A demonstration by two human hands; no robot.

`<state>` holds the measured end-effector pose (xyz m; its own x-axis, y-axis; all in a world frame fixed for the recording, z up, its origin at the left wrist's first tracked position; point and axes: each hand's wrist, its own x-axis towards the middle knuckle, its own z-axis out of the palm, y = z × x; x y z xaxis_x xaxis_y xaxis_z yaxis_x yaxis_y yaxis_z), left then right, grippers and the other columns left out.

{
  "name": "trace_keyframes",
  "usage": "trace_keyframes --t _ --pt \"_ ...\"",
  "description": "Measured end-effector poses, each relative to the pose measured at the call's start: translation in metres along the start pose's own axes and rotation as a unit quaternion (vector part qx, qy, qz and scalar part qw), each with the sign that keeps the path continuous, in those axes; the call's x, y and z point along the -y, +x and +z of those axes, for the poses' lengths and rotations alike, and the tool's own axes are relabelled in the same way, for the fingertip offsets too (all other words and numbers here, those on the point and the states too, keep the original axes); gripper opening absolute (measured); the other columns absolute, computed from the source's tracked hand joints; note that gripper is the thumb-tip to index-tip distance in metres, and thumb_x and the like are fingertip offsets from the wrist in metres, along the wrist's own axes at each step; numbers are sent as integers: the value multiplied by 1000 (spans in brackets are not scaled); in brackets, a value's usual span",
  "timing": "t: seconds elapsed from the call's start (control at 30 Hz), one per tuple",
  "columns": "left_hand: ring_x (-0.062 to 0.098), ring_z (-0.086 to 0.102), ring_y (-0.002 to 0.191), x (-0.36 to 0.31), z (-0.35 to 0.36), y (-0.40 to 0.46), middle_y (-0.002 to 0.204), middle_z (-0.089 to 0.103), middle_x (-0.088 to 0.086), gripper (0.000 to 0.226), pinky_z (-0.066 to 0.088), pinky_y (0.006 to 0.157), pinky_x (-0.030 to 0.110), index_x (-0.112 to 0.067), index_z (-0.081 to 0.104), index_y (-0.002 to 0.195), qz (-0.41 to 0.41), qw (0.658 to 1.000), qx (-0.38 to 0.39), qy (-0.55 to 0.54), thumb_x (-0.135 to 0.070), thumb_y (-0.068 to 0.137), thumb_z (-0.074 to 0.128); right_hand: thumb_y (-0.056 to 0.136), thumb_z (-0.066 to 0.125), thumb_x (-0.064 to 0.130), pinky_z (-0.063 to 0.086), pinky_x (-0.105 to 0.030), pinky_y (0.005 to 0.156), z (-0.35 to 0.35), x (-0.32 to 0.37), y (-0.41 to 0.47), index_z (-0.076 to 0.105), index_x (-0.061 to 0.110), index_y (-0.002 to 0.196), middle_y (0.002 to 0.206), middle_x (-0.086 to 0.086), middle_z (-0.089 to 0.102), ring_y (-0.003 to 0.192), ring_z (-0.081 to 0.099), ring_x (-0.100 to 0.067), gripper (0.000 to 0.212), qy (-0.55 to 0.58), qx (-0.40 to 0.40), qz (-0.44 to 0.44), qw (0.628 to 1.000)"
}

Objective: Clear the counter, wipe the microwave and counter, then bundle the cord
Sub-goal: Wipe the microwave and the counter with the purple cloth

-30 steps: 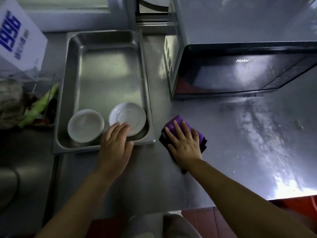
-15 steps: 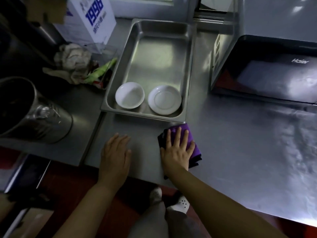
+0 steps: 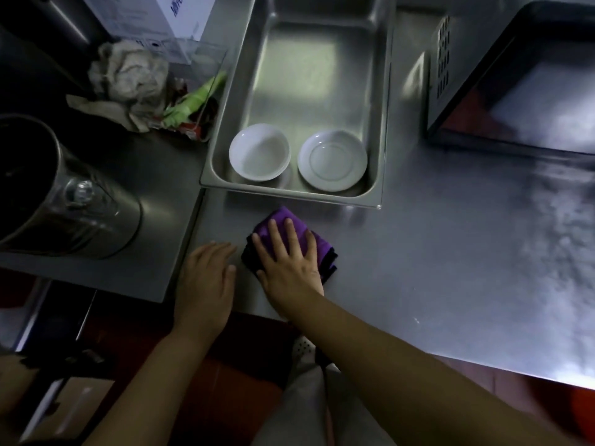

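Note:
My right hand (image 3: 288, 260) presses flat, fingers straight, on a folded purple cloth (image 3: 318, 244) lying on the steel counter (image 3: 434, 268) near its front edge. My left hand (image 3: 206, 281) rests flat on the counter just left of the cloth, fingers together. Behind the cloth stands a steel tray (image 3: 384, 123) holding a white bowl (image 3: 259, 152) and a white saucer (image 3: 332, 160) side by side at its near end. The microwave (image 3: 515, 82) stands at the back right, its dark door facing up and right. No cord is in view.
A large steel pot (image 3: 64, 194) stands at the left on a lower surface. A crumpled rag (image 3: 128, 75), a clear container with green scraps (image 3: 193, 101) and a white box (image 3: 154, 17) sit behind it. Smears and crumbs mark the counter at the right (image 3: 553, 226).
My left hand came off the tray's rim and settled on the counter beside the cloth. My right hand slid the cloth toward the front edge. The view shifted left and down.

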<state>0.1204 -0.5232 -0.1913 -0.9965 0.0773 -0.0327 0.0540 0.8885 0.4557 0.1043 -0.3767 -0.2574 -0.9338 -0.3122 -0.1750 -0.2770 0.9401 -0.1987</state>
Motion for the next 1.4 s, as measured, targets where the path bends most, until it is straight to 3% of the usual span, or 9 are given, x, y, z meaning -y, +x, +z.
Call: trace_keyframes --t 0.13,0.2,0.37,0.5,0.7,1.1,1.27,1.4 --pt "33 48 117 -12 12 8 122 58 18 35 33 99 38 1 58 118 4 999 33 -13 -16 92 43 94 35 51 -13 -57 109 5 -22 -30 -1 36 147 156 0 -13 143 -18 -29 66 -20 6 -25 999" --pt "36 51 112 -26 19 14 119 59 20 44 35 98 43 2 59 116 30 998 55 -12 -25 91 36 94 33 52 -18 -55 109 4 -39 -48 -2 38 147 156 1 -12 143 -19 -28 66 -20 8 -11 1000" --pt "35 52 110 -80 44 24 118 61 17 54 36 97 44 0 61 115 90 992 87 -16 -33 87 29 91 27 52 -4 -54 112 -3 -94 -103 10 38 147 156 1 0 145 -5 -29 60 -34 0 68 997" --pt "37 55 104 -136 67 25 116 63 17 48 43 92 47 0 62 112 159 982 102 -19 -29 88 33 90 25 53 -8 -53 112 -12 -151 -141 6 42 146 155 4 -5 144 -11 -25 60 -28 -1 144 989" --pt "35 56 104 -222 105 15 116 63 13 42 44 91 45 -3 63 112 201 972 119 -16 -26 89 36 91 27 54 -7 -51 112 -25 -243 -193 8 44 146 159 4 5 143 -13 -23 59 -35 -11 213 976" --pt "27 50 114 -334 183 -10 122 60 8 37 39 99 42 -8 60 117 167 978 127 -10 -21 89 40 94 28 53 6 -52 114 -51 -444 -277 15 45 145 159 4 8 146 0 -25 54 -9 -34 318 947" --pt "27 49 115 -329 183 -23 122 60 10 37 37 100 39 -7 59 119 114 987 109 -11 -19 90 39 94 31 51 8 -54 113 -51 -433 -280 16 45 145 158 1 12 146 2 -28 54 5 -40 317 948" --pt "31 48 115 -306 172 -31 122 59 13 31 37 100 42 -5 59 119 69 993 93 -21 -13 92 45 92 34 54 4 -55 111 -34 -376 -280 14 43 146 158 -2 11 145 -1 -30 58 -29 -29 217 975"
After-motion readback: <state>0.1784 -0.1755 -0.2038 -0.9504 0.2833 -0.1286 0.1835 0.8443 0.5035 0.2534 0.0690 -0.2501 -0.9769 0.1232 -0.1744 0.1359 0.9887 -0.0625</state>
